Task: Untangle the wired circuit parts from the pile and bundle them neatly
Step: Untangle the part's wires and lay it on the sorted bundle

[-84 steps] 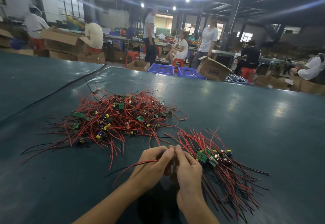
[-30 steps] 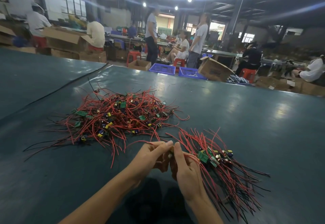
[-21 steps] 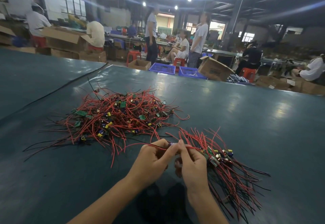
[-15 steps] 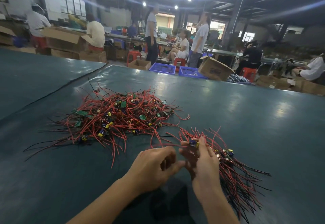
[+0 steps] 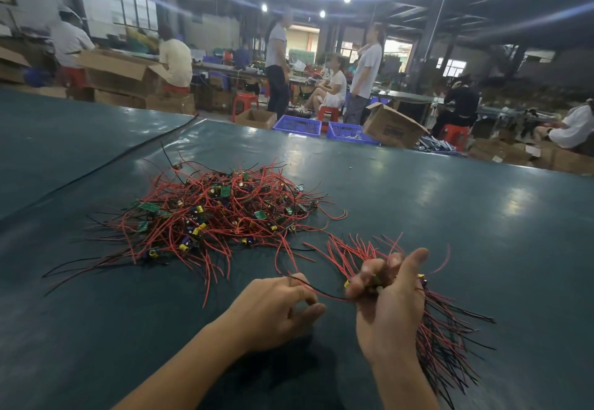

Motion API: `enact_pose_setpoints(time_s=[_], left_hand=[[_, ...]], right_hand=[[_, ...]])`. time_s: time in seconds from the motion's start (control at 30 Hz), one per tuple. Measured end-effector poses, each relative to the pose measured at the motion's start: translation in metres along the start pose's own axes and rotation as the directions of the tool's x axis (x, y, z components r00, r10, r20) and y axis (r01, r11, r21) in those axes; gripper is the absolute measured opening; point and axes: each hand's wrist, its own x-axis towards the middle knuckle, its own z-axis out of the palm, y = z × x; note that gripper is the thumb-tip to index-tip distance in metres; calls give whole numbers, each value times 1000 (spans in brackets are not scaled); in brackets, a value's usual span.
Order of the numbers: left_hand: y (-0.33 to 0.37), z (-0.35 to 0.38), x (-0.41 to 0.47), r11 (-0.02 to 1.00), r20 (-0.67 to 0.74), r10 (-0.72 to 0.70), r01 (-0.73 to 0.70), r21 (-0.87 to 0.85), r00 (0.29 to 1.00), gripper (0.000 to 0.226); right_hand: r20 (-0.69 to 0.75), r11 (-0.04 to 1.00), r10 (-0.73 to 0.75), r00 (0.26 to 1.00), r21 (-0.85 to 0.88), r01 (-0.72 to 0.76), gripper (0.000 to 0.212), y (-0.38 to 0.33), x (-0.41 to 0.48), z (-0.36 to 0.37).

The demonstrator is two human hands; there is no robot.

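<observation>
Since 0.5 s ago the R hand (image 5: 389, 310) has gone from pinching one part at its fingertips to wrapping round the whole bundle of wired circuit parts (image 5: 450, 342), & has shifted a bit to the right. The L hand (image 5: 276, 310) sits about where it was, but a single wire (image 5: 324, 295) now stretches btw the two hands. R hand: fingers (image 5: 369, 273) curled tight round the bundle's middle, thumb up along its far side, small components squeezed inside the grip. Red wire ends stick up & away past the fingers; red & black leads fan out to the near right over the tabletop (image 5: 466, 216). Can't tell if those leads touch the surface. L hand: fingers curled, the single wire caught at the index finger w/ the thumb tucked below; it runs fairly straight into the R hand's grip. The tangled pile (image 5: 218, 213) of red & black wires, green boards & yellow/blue components lies on the tabletop beyond & left of the hands, near the bundle, w/ a few stray red leads reaching toward it. Bkgd past the tabletop's far edge: two blue crates (image 5: 297, 126) side by side, an open cardboard box (image 5: 393, 126) just right of them, red stools (image 5: 244, 102), several people standing or seated.
</observation>
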Motion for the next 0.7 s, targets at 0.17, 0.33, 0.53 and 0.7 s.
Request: enact_pose_setpoints(time_s=[0.17, 0.33, 0.53, 0.7], left_hand=[[-7, 4, 0, 1000, -58, -18, 18, -1, 998, 42], [-11, 8, 0, 999, -143, -30, 32, 11, 989, 34], [-16, 12, 0, 999, -138, -43, 39, -30, 989, 28], [-19, 13, 0, 995, -133, -73, 64, -71, 988, 26]], right_hand=[[92, 995, -85, 992, -53, 90, 17, -6, 2, -5], [129, 975, -130, 983, -163, 151, 62, -25, 13, -3], [179, 851, 233, 956, -513, -111, 78, -40, 39, -14], [171, -151, 170, 971, -969, 197, 76, -5, 48, -36]])
